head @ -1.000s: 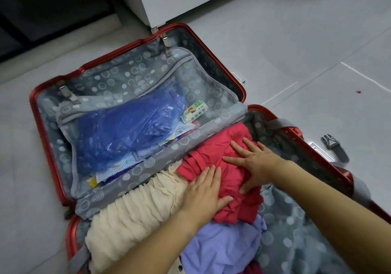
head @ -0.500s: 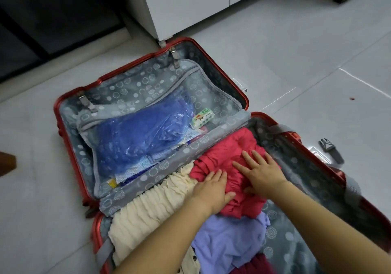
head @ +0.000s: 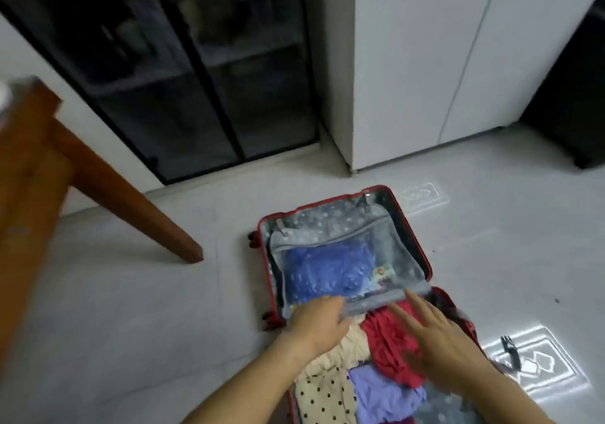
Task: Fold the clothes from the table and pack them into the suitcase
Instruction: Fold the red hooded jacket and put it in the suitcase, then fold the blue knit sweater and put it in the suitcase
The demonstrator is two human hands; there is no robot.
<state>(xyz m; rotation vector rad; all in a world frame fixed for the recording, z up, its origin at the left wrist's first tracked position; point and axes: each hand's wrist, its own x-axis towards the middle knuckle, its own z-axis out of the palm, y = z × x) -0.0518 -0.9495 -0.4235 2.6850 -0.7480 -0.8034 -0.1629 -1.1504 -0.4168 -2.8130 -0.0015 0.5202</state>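
Right hand (head: 448, 355) has lifted, fingers (head: 422, 309) spread above the red garment (head: 386, 338).

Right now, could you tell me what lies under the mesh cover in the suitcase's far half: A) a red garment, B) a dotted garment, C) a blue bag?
C: the blue bag shows through the mesh cover; the clothes lie in the near half.
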